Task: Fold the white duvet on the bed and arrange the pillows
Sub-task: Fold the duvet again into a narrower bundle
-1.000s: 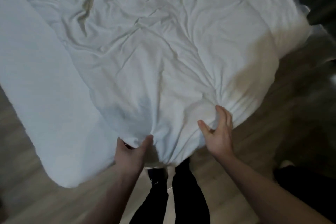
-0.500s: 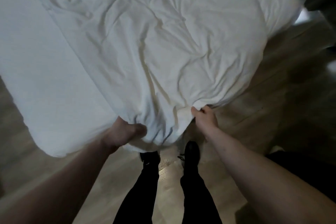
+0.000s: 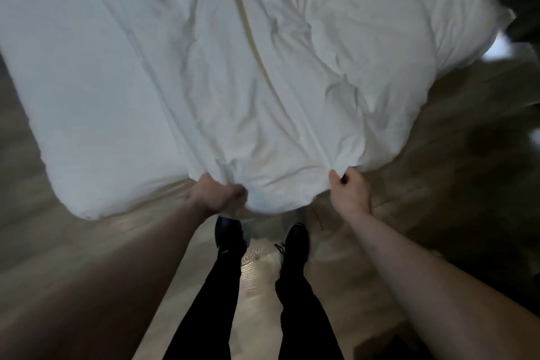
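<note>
At bed's (image 3: 73, 114) near end, left hand (image 3: 217, 194) and right hand (image 3: 349, 190) grip the duvet (image 3: 263, 82) edge; pull evenly, hands level.

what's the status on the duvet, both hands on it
Left hand and right hand both grip the near edge of the white duvet. Duvet spread out, wrinkled, not yet folded. Nothing in the way; shoes just below the edge.

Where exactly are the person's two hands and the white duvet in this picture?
left hand (image 3: 217, 194), head view, on the knuckles gripping the duvet's near edge.
right hand (image 3: 349, 190), head view, on the back of the hand pinching the same edge.
white duvet (image 3: 277, 73), head view, on its creased middle.
</note>
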`<state>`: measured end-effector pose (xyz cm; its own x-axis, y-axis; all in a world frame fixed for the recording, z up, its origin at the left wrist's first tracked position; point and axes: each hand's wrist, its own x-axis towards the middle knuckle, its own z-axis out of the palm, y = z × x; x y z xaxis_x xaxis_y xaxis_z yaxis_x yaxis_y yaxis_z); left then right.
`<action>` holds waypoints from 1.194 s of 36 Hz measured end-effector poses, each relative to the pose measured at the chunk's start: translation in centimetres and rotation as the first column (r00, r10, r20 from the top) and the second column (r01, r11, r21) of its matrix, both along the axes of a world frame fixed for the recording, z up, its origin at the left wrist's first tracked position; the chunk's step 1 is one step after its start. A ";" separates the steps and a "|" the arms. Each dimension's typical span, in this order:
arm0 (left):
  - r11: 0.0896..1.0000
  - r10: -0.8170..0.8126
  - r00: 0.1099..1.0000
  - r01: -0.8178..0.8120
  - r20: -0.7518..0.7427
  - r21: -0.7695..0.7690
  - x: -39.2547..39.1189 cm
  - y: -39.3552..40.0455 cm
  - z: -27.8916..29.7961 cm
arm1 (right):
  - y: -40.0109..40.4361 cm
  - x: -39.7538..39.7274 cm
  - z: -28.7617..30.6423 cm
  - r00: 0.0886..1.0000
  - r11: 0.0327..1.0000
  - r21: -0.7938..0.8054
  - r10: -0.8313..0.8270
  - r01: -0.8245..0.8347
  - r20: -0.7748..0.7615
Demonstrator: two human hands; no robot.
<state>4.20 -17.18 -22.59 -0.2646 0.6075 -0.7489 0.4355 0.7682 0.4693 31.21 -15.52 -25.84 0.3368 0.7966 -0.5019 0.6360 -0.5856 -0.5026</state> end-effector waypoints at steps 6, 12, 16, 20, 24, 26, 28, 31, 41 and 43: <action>0.999 -0.041 0.981 0.033 -0.191 -0.043 -1.5 -1.7 -2.0 | 1.0 -2.0 -1.0 0.986 0.958 -0.271 0.130 -0.099 0.101; 0.996 -0.066 0.985 0.055 -0.158 -0.073 -3.0 -2.4 0.9 | 1.6 -2.2 0.8 0.936 0.855 -0.462 0.328 -0.237 0.126; 0.955 -0.228 0.970 0.205 -0.088 -0.215 -5.6 -3.7 2.8 | 1.8 -2.8 4.1 0.863 0.748 -0.562 0.493 -0.352 0.115; 0.855 -0.495 0.851 0.442 -0.173 -0.270 -8.4 0.7 6.1 | 4.9 -4.4 8.1 0.920 0.831 -0.455 0.388 -0.320 0.062; 0.891 -0.426 0.833 0.454 -0.352 -0.005 -11.5 8.7 9.9 | 9.0 -7.2 12.6 0.961 0.940 -0.216 0.276 -0.266 0.018; 0.867 -0.417 0.827 0.486 -0.377 0.108 -12.8 13.0 11.3 | 11.0 -8.8 13.7 0.953 0.944 -0.139 0.302 -0.298 0.007; 0.821 -0.435 0.799 0.542 -0.414 0.183 -13.7 17.1 12.1 | 12.8 -10.6 13.8 0.938 0.933 -0.103 0.347 -0.346 -0.005; 0.760 -0.466 0.737 0.617 -0.489 0.207 -14.3 22.3 12.5 | 15.7 -14.3 12.9 0.931 0.928 -0.076 0.364 -0.365 -0.025; 0.745 -0.593 0.547 0.651 -0.591 -0.146 -17.3 36.0 5.9 | 21.7 -25.5 3.2 0.954 0.893 -0.340 0.294 -0.296 -0.060; 0.820 -0.543 0.640 0.544 -0.543 -0.179 -19.0 37.0 3.9 | 22.0 -26.2 0.7 0.966 0.921 -0.299 0.258 -0.250 -0.012</action>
